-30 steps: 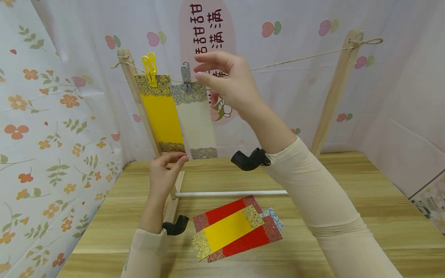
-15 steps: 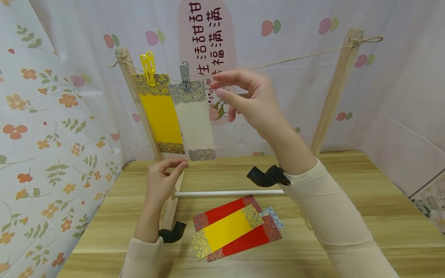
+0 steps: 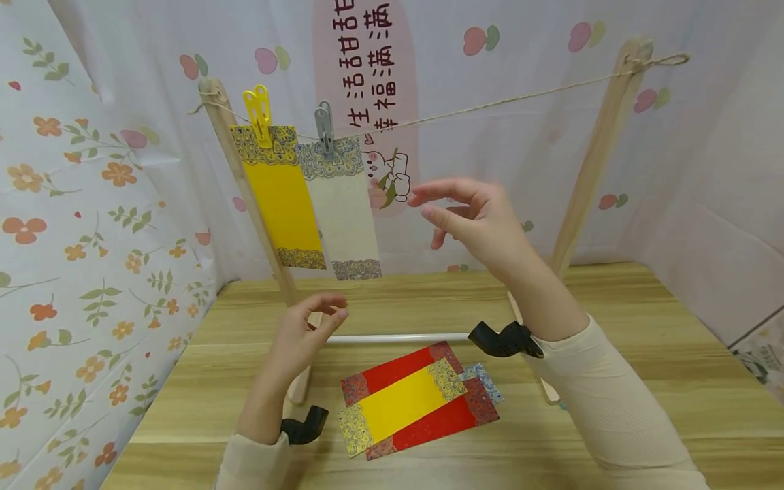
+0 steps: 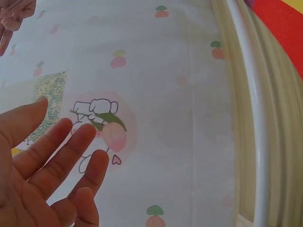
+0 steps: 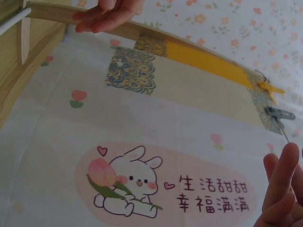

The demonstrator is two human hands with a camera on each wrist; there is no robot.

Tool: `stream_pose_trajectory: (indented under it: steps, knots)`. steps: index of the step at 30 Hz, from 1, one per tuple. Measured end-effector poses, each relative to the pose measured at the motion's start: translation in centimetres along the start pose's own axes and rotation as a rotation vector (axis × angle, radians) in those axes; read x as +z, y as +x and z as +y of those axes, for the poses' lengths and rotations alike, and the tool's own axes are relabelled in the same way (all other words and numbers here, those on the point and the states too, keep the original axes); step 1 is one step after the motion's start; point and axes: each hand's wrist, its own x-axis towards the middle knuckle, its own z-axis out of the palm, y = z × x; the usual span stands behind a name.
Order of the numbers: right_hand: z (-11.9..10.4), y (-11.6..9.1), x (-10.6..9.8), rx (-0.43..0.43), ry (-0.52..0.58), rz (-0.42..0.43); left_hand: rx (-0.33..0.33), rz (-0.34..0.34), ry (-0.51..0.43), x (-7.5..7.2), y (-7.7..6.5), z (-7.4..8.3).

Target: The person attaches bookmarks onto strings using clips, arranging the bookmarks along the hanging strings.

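Observation:
A yellow patterned card [image 3: 284,211] hangs from the twine [image 3: 484,105] by a yellow clothespin [image 3: 260,117]. Beside it, a cream card [image 3: 344,218] hangs from a grey clothespin [image 3: 325,129]. My left hand [image 3: 306,340] is below the hanging cards, fingers loosely bent, holding nothing. In the left wrist view the fingers of the left hand [image 4: 52,175] are spread apart. To the right of the cream card, my right hand [image 3: 478,221] is in the air, touching nothing, its thumb and fingers apart. Part of the right hand [image 5: 281,189] also shows in the right wrist view.
Two wooden posts, left [image 3: 245,184] and right [image 3: 597,156], carry the twine. A white rod [image 3: 398,338] runs low between them. On the wooden table [image 3: 643,354] lie a yellow card [image 3: 404,406], red cards [image 3: 437,425] and a partly covered blue-patterned card [image 3: 486,382].
My right hand has moved away from the grey clothespin, down and to the right. My left hand has dropped away from the lower edges of the hanging cards. Both cards stay clipped.

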Motion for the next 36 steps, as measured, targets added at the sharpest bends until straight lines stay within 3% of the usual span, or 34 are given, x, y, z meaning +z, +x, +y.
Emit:
stream_pose_trajectory:
  steps: [3, 9, 16, 22, 26, 32, 36]
  knots:
    - [0.9, -0.9, -0.7, 0.011, -0.008, -0.009, 0.004, -0.031, 0.011, 0.4, -0.2, -0.1]
    - [2.4, -2.9, -2.1, 0.034, -0.036, 0.002, 0.023, -0.024, 0.03, 1.2, -0.7, -0.3]
    - [4.1, -5.4, -3.9, 0.035, -0.115, 0.037, 0.024, -0.087, 0.071, 2.3, -1.5, -0.2]
    - [5.7, -7.7, -6.2, 0.06, -0.164, 0.065, 0.086, -0.129, 0.079, 3.3, -1.9, -0.3]
    - [6.6, -9.2, -7.6, 0.084, -0.117, 0.094, 0.088, -0.167, 0.106, 3.9, -2.2, -0.3]
    - [7.8, -11.4, -9.3, 0.105, 0.005, 0.15, 0.032, -0.261, 0.14, 4.8, -2.6, -0.3]
    - [8.7, -12.4, -10.6, 0.094, -0.016, 0.182, 0.02, -0.329, 0.176, 5.4, -2.7, -0.4]
